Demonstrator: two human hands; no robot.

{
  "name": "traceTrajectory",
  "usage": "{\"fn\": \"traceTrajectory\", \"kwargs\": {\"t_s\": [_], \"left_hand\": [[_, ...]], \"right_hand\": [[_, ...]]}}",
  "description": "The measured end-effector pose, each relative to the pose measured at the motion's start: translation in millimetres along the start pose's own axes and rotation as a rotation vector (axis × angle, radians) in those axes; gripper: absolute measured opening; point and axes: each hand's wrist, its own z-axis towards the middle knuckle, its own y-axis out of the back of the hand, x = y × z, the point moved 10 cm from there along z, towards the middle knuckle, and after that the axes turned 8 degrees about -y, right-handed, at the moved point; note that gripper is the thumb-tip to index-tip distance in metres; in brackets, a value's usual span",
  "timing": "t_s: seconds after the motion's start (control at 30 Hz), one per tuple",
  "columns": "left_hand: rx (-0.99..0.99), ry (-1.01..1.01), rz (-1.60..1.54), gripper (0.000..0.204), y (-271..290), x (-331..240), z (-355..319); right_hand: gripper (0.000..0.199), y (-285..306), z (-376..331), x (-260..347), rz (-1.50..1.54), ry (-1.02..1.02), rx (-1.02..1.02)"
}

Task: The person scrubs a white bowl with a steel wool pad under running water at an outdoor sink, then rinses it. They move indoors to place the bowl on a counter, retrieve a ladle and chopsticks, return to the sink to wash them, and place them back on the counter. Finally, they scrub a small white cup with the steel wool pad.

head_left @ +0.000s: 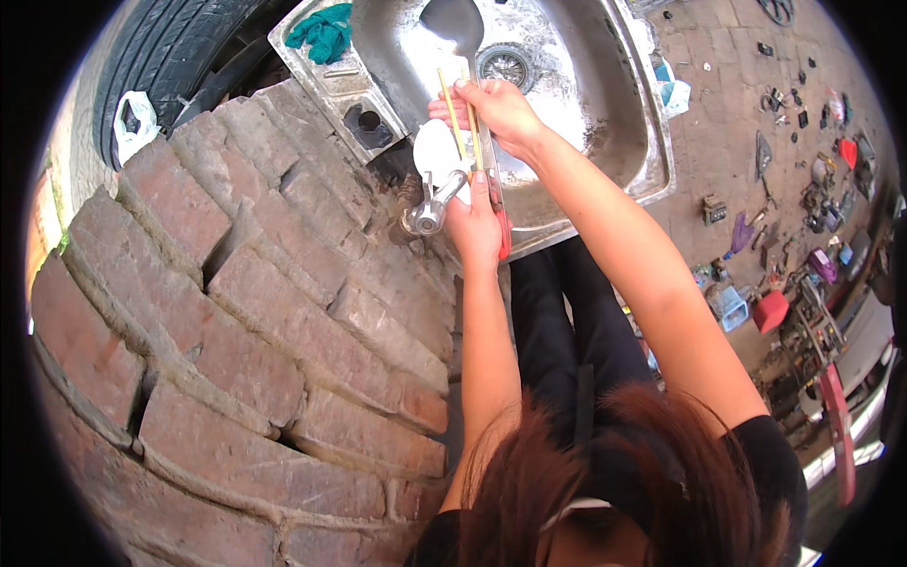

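Head view, looking down over person's own hair and black top at 6 o'clock.

R hand (501, 111), approx 12 o'clock from frame centre, is closed round the handle of a metal ladle (455, 24) plus a pair of wooden chopsticks (452, 111); ladle bowl sits up at 12 o'clock over the steel sink (605, 104), near the round drain (505, 64). Chopsticks run down from the fist toward 6 o'clock, crossing a white plate (436, 151).

L hand (475, 227), just below at 6 o'clock of the R hand, grips the white plate's lower edge together w/ a shiny metal cylinder-shaped item (427, 213) poking out at 8 o'clock; a red-edged thing by the palm, can't tell what. Both hands over sink's front rim, close together, not touching as far as visible.

Packages etc.: white plastic bag (135, 118) w/ dark print at 10 o'clock, lying by a black tyre (161, 47). Teal cloth (323, 30) on sink's drainboard at 11 o'clock. Pale blue-white wrapper (673, 90) at sink's R edge, 1 o'clock. Red box-shaped container (770, 310) and a clear-bluish tub (726, 304) on paved ground at 3 o'clock, among scattered small tools and parts (803, 180) out to 2 o'clock. No readable signs.

Brick wall (246, 312) fills 7–10 o'clock, sink resting beside its top course.
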Motion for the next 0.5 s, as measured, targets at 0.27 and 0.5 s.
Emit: {"fn": "traceTrajectory", "kwargs": {"t_s": [0.27, 0.5], "left_hand": [[0.317, 0.174, -0.384, 0.035, -23, 4, 7], [0.268, 0.188, -0.163, 0.046, -25, -13, 40]], "right_hand": [[0.033, -22, -3, 12, 0.284, 0.092, 0.160], [0.028, -30, -7, 13, 0.008, 0.055, 0.059]]}}
